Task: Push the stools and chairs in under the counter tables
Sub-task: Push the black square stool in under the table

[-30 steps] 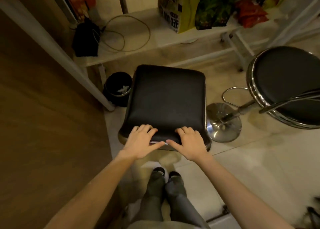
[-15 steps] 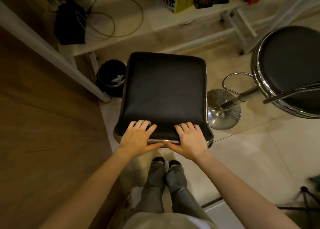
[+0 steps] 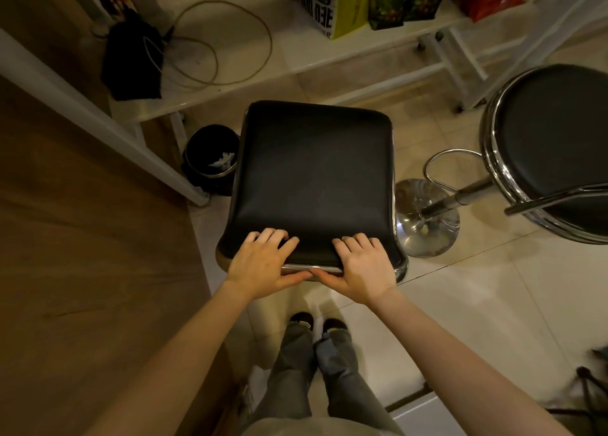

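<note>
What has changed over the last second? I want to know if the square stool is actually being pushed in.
No clear travel: the square stool sits about as near the bin and white shelf as before. The left hand and right hand keep gripping its near edge. The round stool stays put.

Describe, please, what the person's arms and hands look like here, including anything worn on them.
Both forearms are bare, with no sleeves in view. The left hand and right hand wear no gloves, and no rings, watch or bracelets are visible. Fingernails look short and plain.

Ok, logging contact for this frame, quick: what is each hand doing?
Left hand: grips the square stool at its near edge.
Right hand: grips the same edge.
</note>
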`<state>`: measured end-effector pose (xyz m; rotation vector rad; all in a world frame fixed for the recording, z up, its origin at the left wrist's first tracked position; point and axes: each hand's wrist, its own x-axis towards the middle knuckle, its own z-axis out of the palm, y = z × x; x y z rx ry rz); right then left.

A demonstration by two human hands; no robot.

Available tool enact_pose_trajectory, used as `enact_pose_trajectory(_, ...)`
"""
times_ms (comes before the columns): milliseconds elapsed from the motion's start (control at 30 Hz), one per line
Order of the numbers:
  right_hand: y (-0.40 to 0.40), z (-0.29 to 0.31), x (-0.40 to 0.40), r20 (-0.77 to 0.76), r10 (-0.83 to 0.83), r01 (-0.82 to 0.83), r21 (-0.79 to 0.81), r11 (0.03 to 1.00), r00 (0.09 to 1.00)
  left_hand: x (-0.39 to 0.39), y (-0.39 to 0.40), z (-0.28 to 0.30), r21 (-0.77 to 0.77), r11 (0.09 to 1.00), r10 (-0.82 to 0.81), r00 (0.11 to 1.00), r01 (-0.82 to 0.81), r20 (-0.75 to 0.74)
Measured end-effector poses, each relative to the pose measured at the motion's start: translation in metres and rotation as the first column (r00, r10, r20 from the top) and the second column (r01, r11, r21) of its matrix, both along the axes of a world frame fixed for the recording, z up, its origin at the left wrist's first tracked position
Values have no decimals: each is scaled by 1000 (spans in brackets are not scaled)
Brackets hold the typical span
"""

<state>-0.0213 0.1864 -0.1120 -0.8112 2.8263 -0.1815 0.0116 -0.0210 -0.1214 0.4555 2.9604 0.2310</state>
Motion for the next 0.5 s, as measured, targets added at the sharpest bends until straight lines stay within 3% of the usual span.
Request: enact_pose_trajectory(500, 5, 10, -73, -122, 13, -11, 12, 1000, 992, -67, 7, 7, 30, 1000, 9, 981, -4, -192)
